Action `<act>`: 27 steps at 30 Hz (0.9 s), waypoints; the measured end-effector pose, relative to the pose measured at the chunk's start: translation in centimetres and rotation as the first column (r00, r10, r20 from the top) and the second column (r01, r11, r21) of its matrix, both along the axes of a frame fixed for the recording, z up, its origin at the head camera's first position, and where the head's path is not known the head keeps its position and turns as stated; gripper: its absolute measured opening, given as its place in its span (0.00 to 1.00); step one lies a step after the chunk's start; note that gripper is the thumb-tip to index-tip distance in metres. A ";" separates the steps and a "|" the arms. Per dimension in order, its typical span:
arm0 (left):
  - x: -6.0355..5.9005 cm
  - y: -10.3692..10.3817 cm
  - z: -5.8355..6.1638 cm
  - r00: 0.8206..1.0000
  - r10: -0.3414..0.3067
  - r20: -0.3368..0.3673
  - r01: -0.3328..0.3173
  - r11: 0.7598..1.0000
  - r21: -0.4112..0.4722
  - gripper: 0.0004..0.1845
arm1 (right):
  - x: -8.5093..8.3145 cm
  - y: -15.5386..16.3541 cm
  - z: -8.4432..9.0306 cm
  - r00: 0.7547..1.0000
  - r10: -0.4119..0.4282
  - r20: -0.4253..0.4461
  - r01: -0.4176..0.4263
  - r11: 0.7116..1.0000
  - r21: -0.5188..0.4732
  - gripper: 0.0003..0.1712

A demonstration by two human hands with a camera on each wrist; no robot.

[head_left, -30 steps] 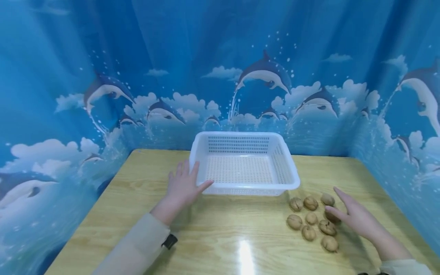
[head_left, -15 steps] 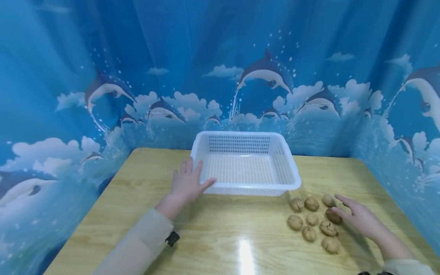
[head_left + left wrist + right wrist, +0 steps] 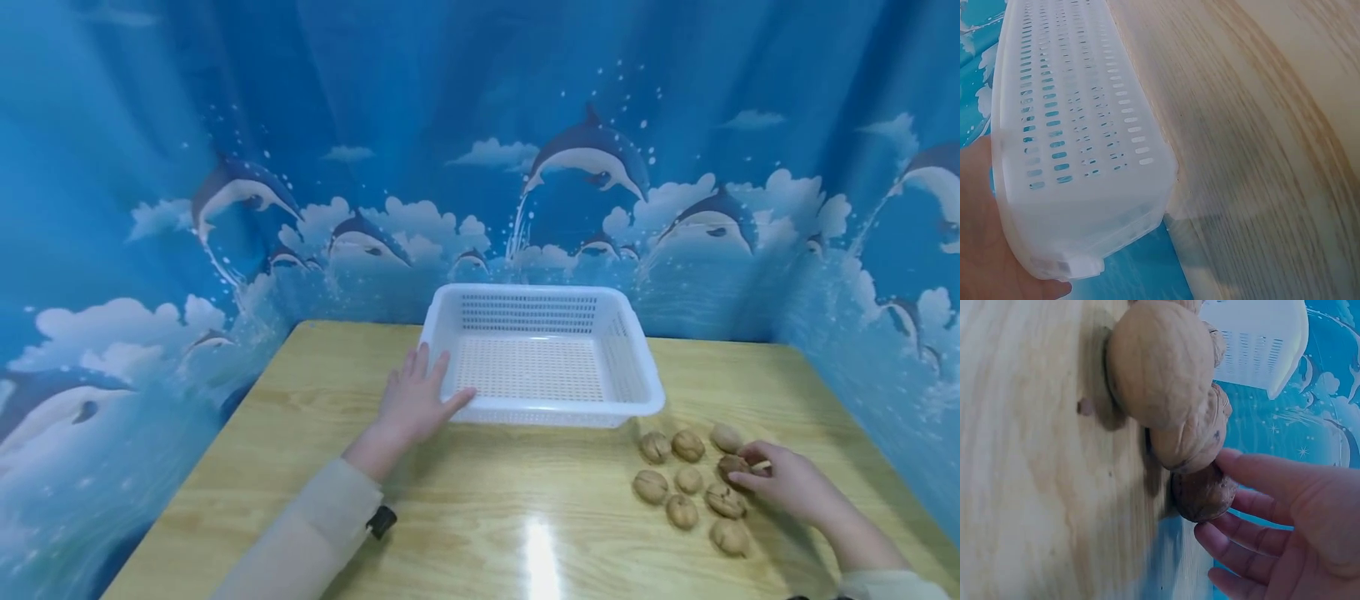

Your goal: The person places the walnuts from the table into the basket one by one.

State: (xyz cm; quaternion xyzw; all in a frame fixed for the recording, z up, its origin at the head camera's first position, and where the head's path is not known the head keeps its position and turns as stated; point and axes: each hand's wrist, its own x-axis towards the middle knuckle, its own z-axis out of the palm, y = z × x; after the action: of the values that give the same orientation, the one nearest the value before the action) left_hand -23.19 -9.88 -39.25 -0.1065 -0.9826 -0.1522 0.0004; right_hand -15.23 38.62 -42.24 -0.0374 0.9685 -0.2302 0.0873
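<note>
From the head camera, the white basket (image 3: 543, 354) stands on the wooden worktop (image 3: 480, 517) with nothing inside it. The left hand (image 3: 416, 404) lies flat against its near left corner, fingers straight and slightly spread, steadying it. To the right of the basket and apart from it, eight walnuts (image 3: 690, 483) lie in a loose cluster on the worktop. The right hand (image 3: 787, 483) has its fingers curled round the darker walnut (image 3: 733, 467) at the cluster's right edge, which sits on or just above the wood. Judging from this, the work is at its very start: no walnut is in the basket and all eight are left.

The left wrist camera shows the basket (image 3: 1079, 144) wall close up, its slots see-through and nothing behind them, with the palm (image 3: 985, 250) pressed to its corner.

The right wrist camera shows the fingers (image 3: 1260, 481) and thumb closing on the dark walnut (image 3: 1202, 494), touching it from one side; two paler walnuts (image 3: 1166, 381) lie just beside it, the nearer one touching it. Whether it has left the worktop cannot be told.
</note>
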 end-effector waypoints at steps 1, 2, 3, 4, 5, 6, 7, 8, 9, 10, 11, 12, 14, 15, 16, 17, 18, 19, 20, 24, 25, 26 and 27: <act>0.0 0.1 0.0 1.000 -0.001 0.002 0.001 1.000 0.003 0.47 | 0.0 0.0 0.0 1.000 0.005 -0.010 -0.005 1.000 0.003 0.28; 0.0 0.1 0.0 1.000 0.000 0.003 0.000 1.000 0.005 0.46 | 0.1 0.0 -0.1 1.000 0.008 -0.019 -0.008 1.000 0.007 0.28; 0.1 0.1 -0.1 1.000 0.002 0.007 -0.002 1.000 0.012 0.46 | 0.1 -0.1 -0.2 0.999 0.013 -0.030 -0.012 1.000 0.013 0.29; 0.1 0.1 -0.1 1.000 0.007 0.010 -0.007 1.000 0.013 0.46 | 0.0 -0.1 -0.3 0.999 0.017 -0.042 -0.016 1.000 0.020 0.29; 0.1 0.1 -0.1 1.000 0.013 0.013 -0.013 1.000 0.012 0.46 | 0.0 -0.2 -0.4 0.998 0.025 -0.053 -0.023 0.999 0.023 0.30; 0.2 0.1 -0.1 1.000 0.017 0.011 -0.017 1.000 0.014 0.46 | 0.0 -0.3 -0.5 0.998 0.027 -0.060 -0.025 0.999 0.027 0.31; 0.2 0.1 -0.1 1.000 0.019 0.008 -0.019 1.000 0.012 0.45 | -0.1 -0.3 -0.5 0.997 0.031 -0.067 -0.029 0.999 0.031 0.31; 0.2 0.1 -0.1 1.000 0.019 0.004 -0.019 1.000 0.011 0.45 | -0.1 -0.4 -0.6 0.997 0.033 -0.076 -0.030 0.999 0.030 0.31; 0.2 0.0 -0.2 1.000 0.017 -0.001 -0.017 1.000 0.012 0.45 | 0.0 -0.4 -0.5 0.996 0.031 -0.080 -0.029 0.999 0.026 0.31; 0.2 0.0 -0.2 1.000 0.016 -0.003 -0.016 1.000 0.010 0.45 | 0.0 -0.5 -0.5 0.995 0.030 -0.091 -0.028 0.999 0.022 0.31; 0.2 0.0 -0.2 1.000 0.013 -0.005 -0.013 1.000 0.010 0.45 | 0.0 -0.5 -0.4 0.995 0.030 -0.099 -0.029 0.999 0.013 0.30; 0.2 0.0 -0.3 1.000 0.011 -0.007 -0.010 1.000 0.008 0.45 | 0.1 -0.6 -0.3 0.994 0.027 -0.106 -0.027 1.000 0.007 0.30; 0.2 0.0 -0.3 1.000 0.006 -0.007 -0.006 1.000 0.003 0.45 | 0.2 -0.7 0.0 0.993 0.025 -0.120 -0.027 1.000 -0.009 0.30; 0.2 0.0 -0.3 1.000 0.006 -0.006 -0.006 1.000 0.002 0.45 | 0.3 -0.8 0.3 0.991 0.029 -0.130 -0.031 0.999 -0.017 0.30; 0.2 0.0 -0.3 1.000 0.006 -0.003 -0.006 1.000 -0.002 0.45 | 0.3 -0.9 0.4 0.989 0.035 -0.146 -0.039 0.999 -0.024 0.30; 0.2 0.0 -0.3 1.000 0.006 0.000 -0.006 1.000 -0.004 0.45 | 0.3 -0.9 0.7 0.987 0.040 -0.154 -0.044 0.999 -0.026 0.30; 0.1 0.0 -0.3 1.000 0.004 0.001 -0.004 1.000 -0.007 0.45 | 0.4 -1.0 1.0 0.988 0.041 -0.151 -0.046 0.999 -0.027 0.31; 0.1 0.0 -0.2 1.000 0.002 0.003 -0.002 1.000 -0.009 0.45 | 0.4 -1.1 1.2 0.988 0.044 -0.151 -0.049 0.998 -0.029 0.31; 0.1 0.0 -0.2 1.000 0.002 0.007 -0.002 1.000 -0.013 0.45 | 0.4 -1.3 1.5 0.987 0.045 -0.151 -0.051 0.998 -0.030 0.32; 0.1 0.0 -0.2 1.000 -0.007 0.013 0.008 1.000 -0.030 0.44 | 0.3 -2.0 2.5 0.987 0.047 -0.154 -0.052 0.998 -0.028 0.34; 0.1 0.0 -0.1 1.000 -0.009 0.015 0.009 0.999 -0.037 0.44 | 0.2 -2.3 2.7 0.984 0.051 -0.171 -0.056 0.998 -0.024 0.34; 0.1 -0.1 -0.1 1.000 -0.010 0.018 0.011 0.999 -0.038 0.44 | 0.2 -2.6 2.8 0.981 0.054 -0.186 -0.060 0.998 -0.023 0.34; 0.1 -0.1 -0.1 1.000 -0.012 0.021 0.012 0.999 -0.041 0.44 | 0.1 -2.9 3.0 0.977 0.057 -0.204 -0.062 0.998 -0.019 0.33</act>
State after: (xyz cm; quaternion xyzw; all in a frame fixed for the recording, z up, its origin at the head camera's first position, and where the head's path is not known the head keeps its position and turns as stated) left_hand -23.07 -9.98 -39.34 -0.1108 -0.9848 -0.1330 -0.0127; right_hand -15.12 35.67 -39.23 -0.0910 0.9678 -0.2348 -0.0059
